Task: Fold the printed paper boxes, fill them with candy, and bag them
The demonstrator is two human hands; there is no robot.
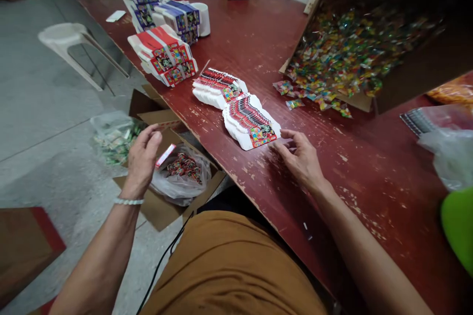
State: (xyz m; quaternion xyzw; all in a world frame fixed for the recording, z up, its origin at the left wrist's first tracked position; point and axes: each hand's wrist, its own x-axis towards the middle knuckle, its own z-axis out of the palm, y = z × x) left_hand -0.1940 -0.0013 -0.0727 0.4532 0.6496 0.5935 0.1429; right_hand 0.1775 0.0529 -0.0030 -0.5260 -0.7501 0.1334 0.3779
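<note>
My right hand [301,155] rests on the worn red table [332,167], fingers spread, its fingertips touching the near edge of a fanned stack of flat red-and-white printed cartons [251,122]. A second fanned stack [219,87] lies just beyond it. My left hand [143,156] hovers off the table's left edge above a cardboard box [162,206] on the floor, fingers curled, holding a small flat red-and-white packet [165,155]. Inside that box sits a clear plastic bag of red wrapped pieces [184,172].
Folded red boxes [162,56] and blue boxes [177,17] are piled at the table's far left. A large tipped carton of colourful wrapped candies [351,49] spills onto the table at right. A white plastic stool [70,39] stands on the floor. Another bag [111,138] lies beside the box.
</note>
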